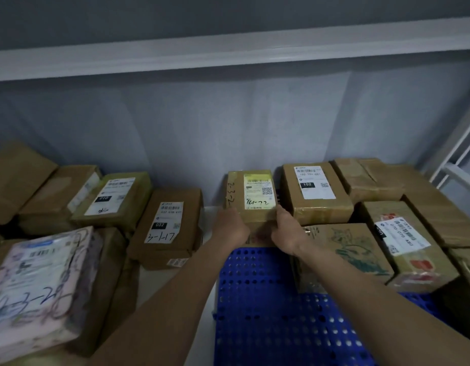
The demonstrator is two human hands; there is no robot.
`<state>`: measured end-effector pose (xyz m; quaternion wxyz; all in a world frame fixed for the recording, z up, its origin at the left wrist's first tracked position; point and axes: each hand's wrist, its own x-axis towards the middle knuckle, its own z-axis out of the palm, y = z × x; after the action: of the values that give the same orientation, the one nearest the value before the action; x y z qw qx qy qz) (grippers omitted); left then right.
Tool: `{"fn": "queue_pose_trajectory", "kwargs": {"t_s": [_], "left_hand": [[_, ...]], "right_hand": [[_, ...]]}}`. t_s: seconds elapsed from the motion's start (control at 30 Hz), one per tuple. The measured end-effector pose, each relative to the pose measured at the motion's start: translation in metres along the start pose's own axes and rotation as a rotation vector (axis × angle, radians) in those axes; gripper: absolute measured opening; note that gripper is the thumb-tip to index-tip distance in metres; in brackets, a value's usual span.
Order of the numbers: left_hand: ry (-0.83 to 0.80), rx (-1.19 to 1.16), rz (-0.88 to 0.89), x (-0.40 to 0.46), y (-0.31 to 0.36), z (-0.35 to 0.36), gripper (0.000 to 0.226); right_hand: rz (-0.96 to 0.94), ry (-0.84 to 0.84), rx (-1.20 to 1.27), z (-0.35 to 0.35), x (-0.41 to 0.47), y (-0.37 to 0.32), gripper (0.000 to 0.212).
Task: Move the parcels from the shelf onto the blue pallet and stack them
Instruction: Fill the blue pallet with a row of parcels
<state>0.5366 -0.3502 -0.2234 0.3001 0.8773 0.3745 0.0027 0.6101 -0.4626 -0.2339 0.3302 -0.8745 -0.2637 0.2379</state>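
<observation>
A small brown parcel [251, 196] with a yellow-white label sits at the far end of the blue perforated pallet [260, 307]. My left hand [232, 227] holds its near left corner and my right hand [286, 231] holds its near right corner, fingers curled round the edges. To its right on the pallet stand several more parcels: one labelled 102 [317, 192], one with a green drawing [344, 254] and one with a white and red label [405, 241]. The fingertips are partly hidden behind the parcel's edges.
On the left lie several parcels off the pallet: a pink wrapped one [41, 286], a brown one labelled 032 [168, 225], another labelled 010 [112, 199]. A grey wall [228, 128] rises behind. A white metal frame [455, 159] stands at the far right.
</observation>
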Motion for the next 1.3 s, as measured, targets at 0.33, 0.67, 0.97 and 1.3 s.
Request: {"fn": "queue_pose_trajectory", "kwargs": {"t_s": [0.33,0.67,0.97,1.3], "left_hand": [[0.138,-0.115,0.048,-0.031,-0.035,-0.001,0.030],[-0.012,-0.097,-0.060,-0.094,-0.110,-0.013,0.040],[0.043,-0.076,-0.276,-0.178,-0.171,-0.032,0.050],[0.218,-0.113,-0.517,-0.260,-0.213,-0.060,0.049]], "right_hand": [[-0.303,0.210,-0.277,0.021,-0.031,-0.016,0.075],[-0.292,-0.301,-0.257,0.090,-0.079,-0.051,0.038],[-0.392,-0.626,-0.446,0.129,-0.119,-0.075,0.069],[-0.572,-0.741,-0.403,0.156,-0.173,-0.117,0.051]]}}
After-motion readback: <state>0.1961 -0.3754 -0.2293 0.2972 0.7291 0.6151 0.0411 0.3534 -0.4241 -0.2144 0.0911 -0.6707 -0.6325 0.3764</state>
